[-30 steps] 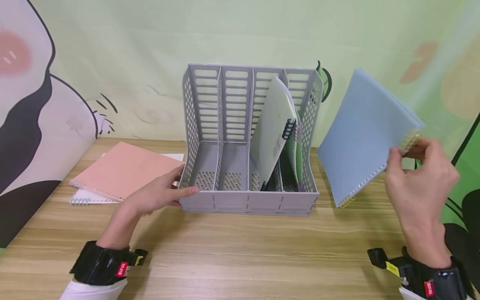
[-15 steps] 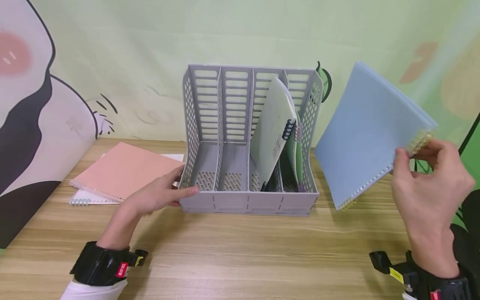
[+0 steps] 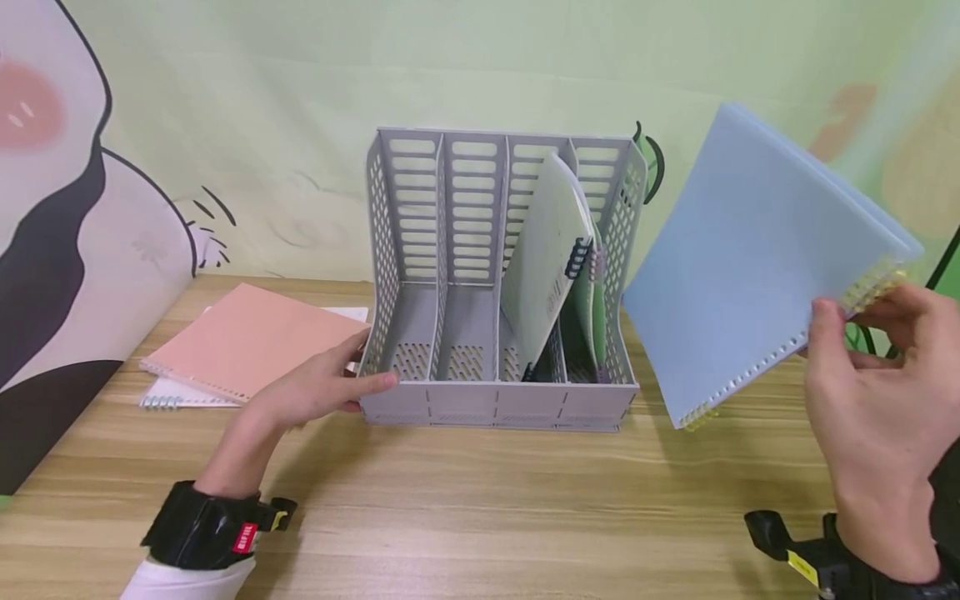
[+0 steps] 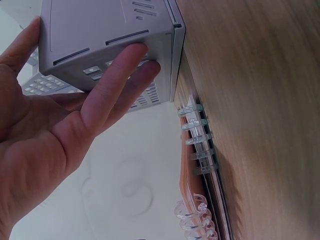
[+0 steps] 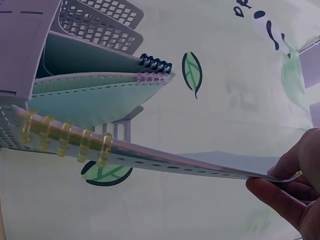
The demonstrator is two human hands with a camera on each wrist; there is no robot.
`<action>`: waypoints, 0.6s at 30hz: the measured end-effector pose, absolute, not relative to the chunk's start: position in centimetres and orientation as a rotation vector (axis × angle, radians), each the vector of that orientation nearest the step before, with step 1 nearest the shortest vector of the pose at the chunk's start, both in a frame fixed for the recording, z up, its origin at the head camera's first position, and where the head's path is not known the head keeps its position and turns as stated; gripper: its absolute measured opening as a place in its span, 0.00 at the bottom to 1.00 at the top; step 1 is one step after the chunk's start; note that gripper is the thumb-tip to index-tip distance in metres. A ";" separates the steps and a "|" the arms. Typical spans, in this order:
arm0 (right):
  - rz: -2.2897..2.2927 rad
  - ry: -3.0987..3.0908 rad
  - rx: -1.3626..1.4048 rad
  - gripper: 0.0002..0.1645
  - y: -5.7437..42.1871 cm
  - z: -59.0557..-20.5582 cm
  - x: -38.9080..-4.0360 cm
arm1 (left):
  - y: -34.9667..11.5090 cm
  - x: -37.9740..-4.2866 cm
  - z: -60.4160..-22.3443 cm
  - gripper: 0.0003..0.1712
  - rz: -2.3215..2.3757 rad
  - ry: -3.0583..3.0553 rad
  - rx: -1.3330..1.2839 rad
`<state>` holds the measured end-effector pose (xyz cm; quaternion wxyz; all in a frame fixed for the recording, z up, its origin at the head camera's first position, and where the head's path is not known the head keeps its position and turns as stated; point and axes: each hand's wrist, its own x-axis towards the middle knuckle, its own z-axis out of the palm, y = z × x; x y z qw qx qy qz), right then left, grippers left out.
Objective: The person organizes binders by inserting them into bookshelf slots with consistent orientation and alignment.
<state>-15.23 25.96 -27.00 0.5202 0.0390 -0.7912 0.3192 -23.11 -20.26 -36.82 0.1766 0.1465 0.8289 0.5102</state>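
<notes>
A grey file organizer (image 3: 495,406) with upright dividers stands in the middle of the table. My left hand (image 3: 318,385) is at its front left corner, fingers extended against the perforated side and thumb resting along the front rim, as the left wrist view also shows. My right hand (image 3: 892,375) pinches a blue spiral notebook (image 3: 765,258) near one end of its yellow coil, thumb on the near cover. The notebook hangs tilted beside the organizer's right side. In the right wrist view its yellow rings (image 5: 65,140) overlap the organizer's side.
A pale green notebook (image 3: 543,267) with a dark coil leans inside the organizer, with a green notebook (image 3: 598,317) at its right. On the table at left, a peach notebook (image 3: 258,337) lies over a white one (image 3: 180,393). A printed cloth (image 3: 300,125) hangs behind.
My right hand has moved right and slightly down, still pinching the blue notebook; its upper part has risen and its cover turned more toward the head camera. My left hand stays at the organizer's corner.
</notes>
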 end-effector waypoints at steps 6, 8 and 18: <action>0.781 -1.943 0.058 0.22 25.7 -27.0 -14.4 | -20.3 -23.1 -36.8 0.48 1.441 2.349 0.404; 0.799 -1.927 0.069 0.22 25.7 -26.9 -14.3 | -20.3 -23.1 -36.8 0.48 1.438 2.352 0.403; 0.990 -1.761 0.106 0.22 25.4 -26.0 -13.7 | -20.3 -23.1 -36.8 0.49 1.436 2.353 0.398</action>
